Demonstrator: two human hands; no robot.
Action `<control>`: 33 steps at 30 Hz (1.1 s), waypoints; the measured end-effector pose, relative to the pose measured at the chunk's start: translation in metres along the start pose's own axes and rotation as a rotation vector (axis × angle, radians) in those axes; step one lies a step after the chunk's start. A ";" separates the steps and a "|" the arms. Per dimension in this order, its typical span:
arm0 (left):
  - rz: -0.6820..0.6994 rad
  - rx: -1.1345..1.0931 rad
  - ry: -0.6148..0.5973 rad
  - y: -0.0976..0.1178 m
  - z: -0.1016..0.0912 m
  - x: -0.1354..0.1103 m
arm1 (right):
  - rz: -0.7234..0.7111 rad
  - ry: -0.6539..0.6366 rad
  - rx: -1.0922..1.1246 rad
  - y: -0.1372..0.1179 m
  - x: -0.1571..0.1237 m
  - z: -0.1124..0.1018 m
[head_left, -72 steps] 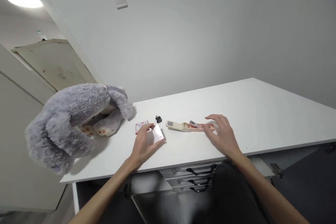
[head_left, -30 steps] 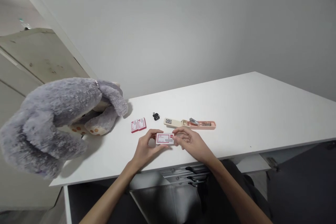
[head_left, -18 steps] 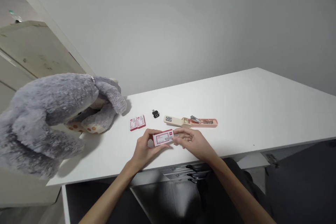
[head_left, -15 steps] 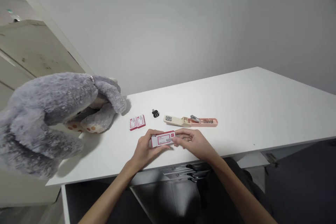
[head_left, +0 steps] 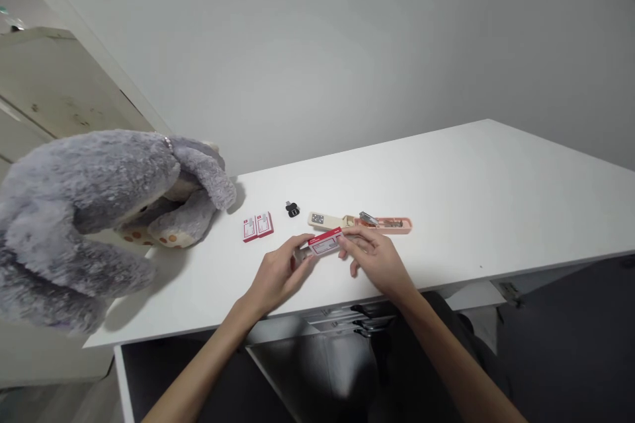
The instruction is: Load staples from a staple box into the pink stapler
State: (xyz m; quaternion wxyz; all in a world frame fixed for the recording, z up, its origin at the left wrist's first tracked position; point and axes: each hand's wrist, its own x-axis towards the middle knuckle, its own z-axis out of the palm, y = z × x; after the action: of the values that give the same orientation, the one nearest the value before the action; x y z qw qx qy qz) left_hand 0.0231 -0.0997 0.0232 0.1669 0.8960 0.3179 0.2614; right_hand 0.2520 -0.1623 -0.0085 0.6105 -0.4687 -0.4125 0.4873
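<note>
Both my hands hold a small red and white printed box just above the table. My left hand has thumb and fingers closed round its left end, where a greyish piece shows between the fingers and the box; I cannot make out what it is. My right hand pinches the right end, with its lower fingers curled beneath. Just behind the box lies a long open case, cream on the left and pink on the right, with metal parts in the pink half.
Two similar red and white boxes lie side by side on the white table. A small black object with a metal tab is behind them. A large grey plush toy occupies the left end. The wall stands behind.
The box has moved slightly up and right and tilted, so its red side now shows. My left fingers have shifted at its left end, where a greyish piece now shows.
</note>
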 end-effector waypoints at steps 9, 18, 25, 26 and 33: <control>0.082 0.036 -0.085 -0.003 0.002 0.004 | -0.079 0.032 0.064 -0.001 0.000 0.001; 0.077 0.031 -0.095 -0.004 0.003 0.004 | -0.093 0.009 0.054 0.000 -0.001 0.000; 0.009 0.037 -0.009 -0.005 0.005 0.000 | -0.054 0.057 0.038 0.001 -0.001 0.001; 0.002 0.032 -0.002 -0.004 0.004 0.000 | -0.048 0.058 0.040 0.000 -0.001 0.001; -0.033 0.002 0.021 -0.003 0.001 0.002 | -0.058 0.063 0.112 -0.004 0.000 0.002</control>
State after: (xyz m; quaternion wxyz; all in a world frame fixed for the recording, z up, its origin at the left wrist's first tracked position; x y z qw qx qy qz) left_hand 0.0233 -0.0966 0.0218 0.1670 0.8881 0.3345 0.2675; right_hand 0.2505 -0.1622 -0.0040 0.6623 -0.4367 -0.3788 0.4767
